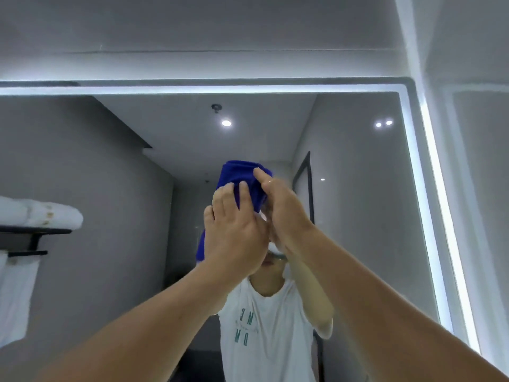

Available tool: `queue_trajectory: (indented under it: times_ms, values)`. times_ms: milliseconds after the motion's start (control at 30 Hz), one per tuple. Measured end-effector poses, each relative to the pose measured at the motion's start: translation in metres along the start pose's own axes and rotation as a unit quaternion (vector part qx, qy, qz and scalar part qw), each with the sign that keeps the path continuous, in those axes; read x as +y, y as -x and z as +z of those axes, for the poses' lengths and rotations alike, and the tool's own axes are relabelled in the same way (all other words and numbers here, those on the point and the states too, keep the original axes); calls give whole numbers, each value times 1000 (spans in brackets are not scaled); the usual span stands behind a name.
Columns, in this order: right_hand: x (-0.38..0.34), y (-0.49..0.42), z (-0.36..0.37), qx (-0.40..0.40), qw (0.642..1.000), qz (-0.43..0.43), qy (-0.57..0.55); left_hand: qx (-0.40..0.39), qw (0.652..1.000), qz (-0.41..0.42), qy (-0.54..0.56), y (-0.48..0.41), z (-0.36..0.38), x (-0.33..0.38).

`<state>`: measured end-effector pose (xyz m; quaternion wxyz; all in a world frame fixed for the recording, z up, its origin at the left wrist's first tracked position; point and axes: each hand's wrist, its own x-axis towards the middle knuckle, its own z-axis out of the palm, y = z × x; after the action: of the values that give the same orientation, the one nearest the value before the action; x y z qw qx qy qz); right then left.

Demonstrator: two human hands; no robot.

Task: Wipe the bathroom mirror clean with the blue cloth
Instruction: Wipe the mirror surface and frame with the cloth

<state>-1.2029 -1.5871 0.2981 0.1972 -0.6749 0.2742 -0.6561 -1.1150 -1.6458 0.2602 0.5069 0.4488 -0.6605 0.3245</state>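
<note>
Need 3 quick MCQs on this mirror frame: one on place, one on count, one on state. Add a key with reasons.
1. Where do the reflected white towels show in the mirror?
A) far left
B) far right
C) top centre

2. How many hands are on the blue cloth?
A) none
B) one
C) two

3. The light strip round the mirror is:
A) lit
B) off
C) covered by the cloth

Key:
1 A: the towels lie on a rack at the left edge.
2 C: the left hand and right hand both have fingers on the cloth.
3 A: the strip glows white along the top and right edges.
</note>
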Motion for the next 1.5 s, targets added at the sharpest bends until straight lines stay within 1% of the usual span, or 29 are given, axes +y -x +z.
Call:
queue_trajectory:
  times_ms: [33,67,100,200,267,333,367,433,633,700,767,833,933,1033,1100,1200,1267,1333,1367,1400,1500]
  values:
    - [-2,1,-2,16,996,-26,80,19,1000,-5,-9,-6,5,1]
    - [1,-1,-4,22,980,-74,182,37,999,0,-23,-12,11,-1]
    - [2,-3,-7,33,957,-117,264,50,998,14,-39,-18,18,-3]
    - [3,-13,-22,94,933,-172,302,74,993,71,-56,-28,29,-11]
    - [2,-23,-33,128,908,-197,346,76,991,105,-43,-33,28,-15]
    - [-1,-31,-40,162,883,-213,387,77,989,116,-42,-57,21,-20]
    - [-1,-34,-43,171,876,-214,397,73,991,110,-35,-77,15,-23]
    - [3,-35,-48,177,871,-222,401,64,993,99,-24,-120,0,-27]
    - [19,-33,-58,176,865,-221,414,55,985,152,-56,-247,-37,-26]
    - [20,-34,-64,180,863,-227,414,55,986,148,-51,-273,-45,-17]
    - [20,-34,-73,193,853,-245,419,54,988,140,-40,-280,-45,-12]
    - [17,-33,-81,213,848,-250,415,50,986,155,-35,-270,-41,-12]
    - [10,-31,-84,226,862,-236,387,43,975,216,-39,-229,-32,-11]
    - [5,-26,-80,227,875,-225,364,44,956,283,-69,-164,-17,-11]
    - [1,-22,-77,228,872,-231,368,50,938,329,-98,-113,1,-14]
    - [-2,-14,-79,237,865,-242,370,40,920,370,-119,-51,23,-24]
    - [-1,-9,-82,232,865,-237,377,18,910,396,-124,-42,25,-33]
    - [0,-7,-86,219,860,-234,398,6,895,425,-137,-65,15,-40]
    - [1,-8,-89,217,858,-234,403,7,894,426,-135,-86,7,-41]
    - [0,-9,-92,220,857,-234,403,8,905,408,-121,-114,-3,-41]
    - [2,-9,-100,237,859,-232,390,27,959,272,-76,-206,-34,-31]
